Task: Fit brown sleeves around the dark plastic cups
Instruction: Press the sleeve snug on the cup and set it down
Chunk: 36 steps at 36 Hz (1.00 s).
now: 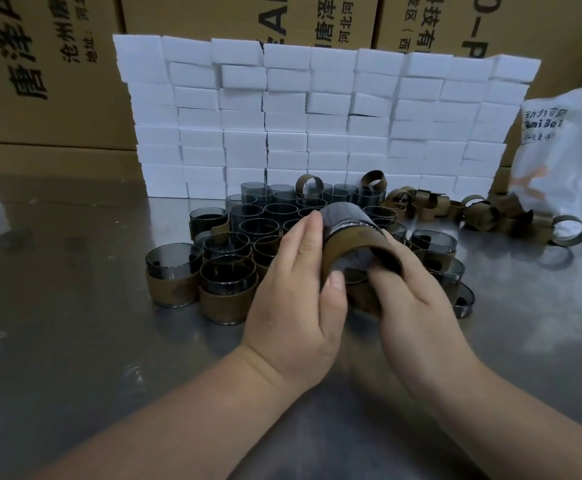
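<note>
**A:** Centre of the figure — what do the hands hold?

**B:** A dark cup (343, 213) of smoky, translucent plastic. It is cylindrical and tipped on its side above the bench (75, 306), with its matte grey base turned away. A brown sleeve (353, 243), a leathery band with a dull grain, rings its middle. The left hand (293, 296) clasps the cup, fingers (305, 233) laid along the wall and thumb pressed at the near rim. The right hand (417, 299) grips the sleeve from the other side, thumb curled onto the band's near edge. Its other fingers are hidden behind.

**A:** And around them?

**B:** Behind the hands stands a cluster of bare cups (268, 211), upright, mouths open, walls touching. At front left are sleeved cups (173, 271) — bands low on the walls, glossy rims above. To the right lies a heap of loose sleeves (455, 206), curled into open rings. The bench is brushed steel, faintly mirroring. At the back is a wall of white foam blocks (317, 116), rectangular and stacked like bricks. Behind it stand printed cardboard cartons (40, 81), and at far right a crinkled white plastic bag (566, 150).
</note>
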### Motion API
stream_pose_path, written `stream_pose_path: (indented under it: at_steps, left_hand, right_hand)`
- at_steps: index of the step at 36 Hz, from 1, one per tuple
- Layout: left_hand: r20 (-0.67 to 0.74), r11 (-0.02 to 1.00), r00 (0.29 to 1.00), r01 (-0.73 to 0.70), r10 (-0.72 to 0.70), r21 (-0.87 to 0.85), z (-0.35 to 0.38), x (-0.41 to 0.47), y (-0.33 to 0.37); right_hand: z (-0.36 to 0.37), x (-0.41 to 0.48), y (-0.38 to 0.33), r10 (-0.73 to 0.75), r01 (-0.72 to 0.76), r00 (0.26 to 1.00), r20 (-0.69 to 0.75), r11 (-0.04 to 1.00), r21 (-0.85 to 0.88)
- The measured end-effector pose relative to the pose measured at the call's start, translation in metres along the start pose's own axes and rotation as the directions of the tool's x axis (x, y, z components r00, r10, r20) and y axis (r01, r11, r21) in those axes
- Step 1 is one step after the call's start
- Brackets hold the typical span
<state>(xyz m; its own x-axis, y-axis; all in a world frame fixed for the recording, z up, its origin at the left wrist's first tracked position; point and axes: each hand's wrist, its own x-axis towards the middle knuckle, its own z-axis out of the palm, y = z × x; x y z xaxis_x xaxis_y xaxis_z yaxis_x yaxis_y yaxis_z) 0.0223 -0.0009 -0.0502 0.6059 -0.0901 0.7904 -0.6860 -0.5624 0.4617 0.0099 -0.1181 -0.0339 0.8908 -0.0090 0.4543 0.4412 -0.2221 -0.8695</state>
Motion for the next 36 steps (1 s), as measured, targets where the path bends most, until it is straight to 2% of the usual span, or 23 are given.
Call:
stream_pose_path:
  at_steps: [8,22,25,36]
  left_hand:
    - [-0.113,0.989,0.991,0.055,-0.07,-0.137,0.001,0.001,-0.008]
    - [-0.099,0.984,0.992,0.055,-0.072,-0.17,-0.002,0.005,-0.012]
    - [-0.106,0.976,0.991,0.055,-0.079,-0.21,-0.001,0.005,-0.012]
    - [-0.126,0.98,0.988,0.067,-0.092,-0.188,-0.004,0.007,-0.014]
  right_hand:
    - [-0.004,0.0,0.0,0.011,-0.019,0.993,0.122,0.998,0.067]
    - [-0.013,0.009,-0.001,0.057,-0.067,0.996,0.075,0.988,0.138]
    - [-0.014,0.011,-0.001,0.056,-0.063,0.997,0.062,0.991,0.121]
    - [-0.017,0.015,0.001,0.061,-0.064,0.998,0.03,0.995,0.082]
